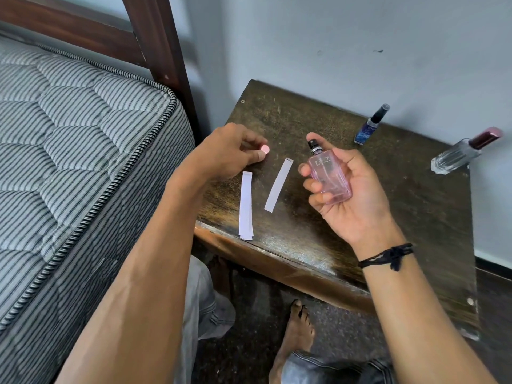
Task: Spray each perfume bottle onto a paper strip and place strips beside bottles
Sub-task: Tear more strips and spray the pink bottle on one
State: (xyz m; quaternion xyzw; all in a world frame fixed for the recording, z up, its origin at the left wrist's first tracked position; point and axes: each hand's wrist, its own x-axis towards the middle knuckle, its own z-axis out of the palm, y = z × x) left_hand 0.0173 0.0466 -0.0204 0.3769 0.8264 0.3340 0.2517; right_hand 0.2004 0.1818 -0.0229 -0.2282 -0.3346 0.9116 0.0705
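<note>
My right hand [346, 189] grips a pink perfume bottle [329, 177] above the dark wooden table [401, 217], its black spray nozzle bare and my forefinger behind the nozzle. My left hand [235, 152] pinches the bottle's pink cap [265, 149] low over the table's left part. Two white paper strips lie on the table: one strip [246, 205], apparently a small stack, near the front edge, and a slanted strip [279, 184] between my hands. A small blue bottle [368, 128] with a black cap stands by the wall. A clear bottle [460, 155] with a dark red cap stands at the far right.
A striped mattress [69, 162] on a dark wooden bed frame [158, 51] flanks the table on the left. A pale wall [360, 51] closes the back. My bare foot [296, 328] and grey trousers are on the floor below the table's front edge.
</note>
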